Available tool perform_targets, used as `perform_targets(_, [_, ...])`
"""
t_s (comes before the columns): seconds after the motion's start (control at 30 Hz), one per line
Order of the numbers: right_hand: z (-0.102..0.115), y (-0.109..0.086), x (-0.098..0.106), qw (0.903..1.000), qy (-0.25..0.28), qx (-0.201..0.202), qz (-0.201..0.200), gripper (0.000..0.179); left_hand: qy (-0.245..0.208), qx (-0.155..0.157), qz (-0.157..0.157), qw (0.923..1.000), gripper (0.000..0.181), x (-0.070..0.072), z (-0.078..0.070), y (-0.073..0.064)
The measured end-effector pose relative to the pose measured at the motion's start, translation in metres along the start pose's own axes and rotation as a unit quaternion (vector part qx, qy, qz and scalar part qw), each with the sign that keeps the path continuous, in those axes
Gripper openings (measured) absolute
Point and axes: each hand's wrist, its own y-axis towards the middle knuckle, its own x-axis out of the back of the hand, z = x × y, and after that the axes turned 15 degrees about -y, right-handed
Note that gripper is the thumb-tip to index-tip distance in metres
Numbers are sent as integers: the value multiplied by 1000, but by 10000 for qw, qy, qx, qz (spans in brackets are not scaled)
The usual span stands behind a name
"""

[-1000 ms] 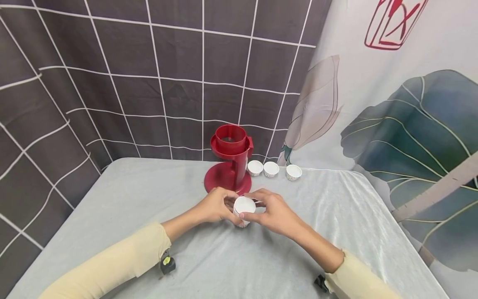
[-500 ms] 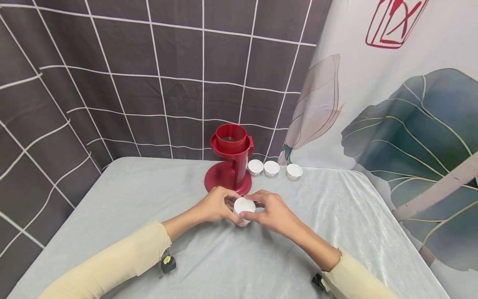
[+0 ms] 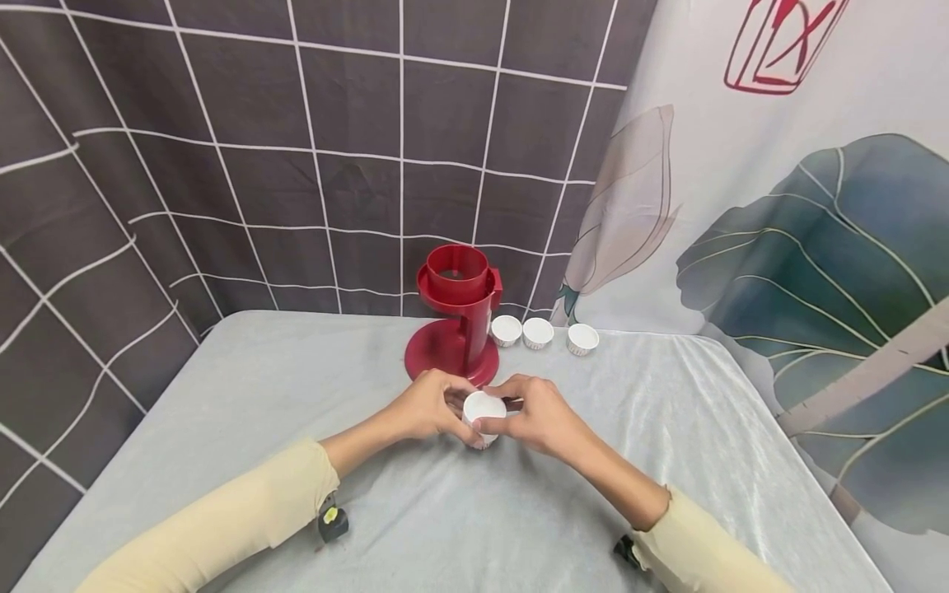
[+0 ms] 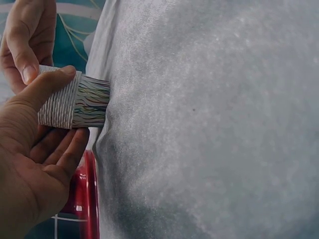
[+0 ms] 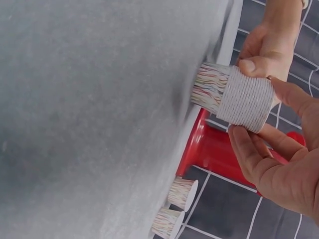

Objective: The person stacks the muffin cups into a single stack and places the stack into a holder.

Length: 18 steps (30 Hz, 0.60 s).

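Observation:
A stack of nested white paper baking cups stands upright on the cloth in the head view, open side up. Tight ridges of stacked rims and a lowest cup wall with thin coloured streaks show in the left wrist view, where the stack touches the cloth. My left hand holds it from the left, thumb at the near side and fingers behind. From the right, my right hand grips the upper rims between thumb and fingers. The far fingertips are partly hidden behind the stack in the head view.
Just beyond the hands stands a red dispenser stand with a round base and an open ring on top. Three single white cups, a left one, a middle one and a right one, sit along the table's back edge.
The right forearm and wrist have shifted slightly to the left. Both hands keep their hold on the stack, which stays in the same place.

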Motion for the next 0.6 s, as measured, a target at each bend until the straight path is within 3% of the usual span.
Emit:
perform_targets(0.37, [0,0,1,9999,126,-3,47,50,-8,-6,21,10000,50,1,-1,0])
perform_targets(0.6, [-3,0,0,9994,263,200,119,51,-36,9,63,10000,51,1,0,1])
